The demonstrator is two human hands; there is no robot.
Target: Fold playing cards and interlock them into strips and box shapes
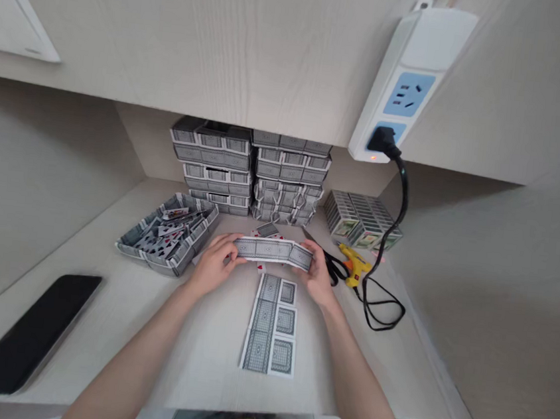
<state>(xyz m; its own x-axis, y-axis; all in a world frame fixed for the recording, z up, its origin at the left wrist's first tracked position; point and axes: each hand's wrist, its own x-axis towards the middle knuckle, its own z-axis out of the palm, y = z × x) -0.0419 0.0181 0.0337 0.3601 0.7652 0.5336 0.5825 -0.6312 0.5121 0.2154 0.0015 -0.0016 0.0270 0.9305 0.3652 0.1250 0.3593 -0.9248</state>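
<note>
Between my two hands stretches a strip of joined playing cards (268, 250), patterned grey backs facing me, held a little above the desk. My left hand (217, 259) pinches its left end between thumb and fingers. At the other end my right hand (317, 273) grips the strip, which bends near that side. Below it on the desk lies a flat panel of joined cards (262, 324), with three shorter folded pieces along its right side. Several loose cards (268, 229) lie behind the strip, partly hidden by it.
A card-built tray (188, 253) of loose cards stands left, near a black phone-like slab (29, 333). Stacked card boxes (292, 167) fill the back, beside packed decks (361, 221). Right are black-handled scissors (336, 269), a yellow glue gun (355, 264) and its cord; above hangs a power strip (408, 83).
</note>
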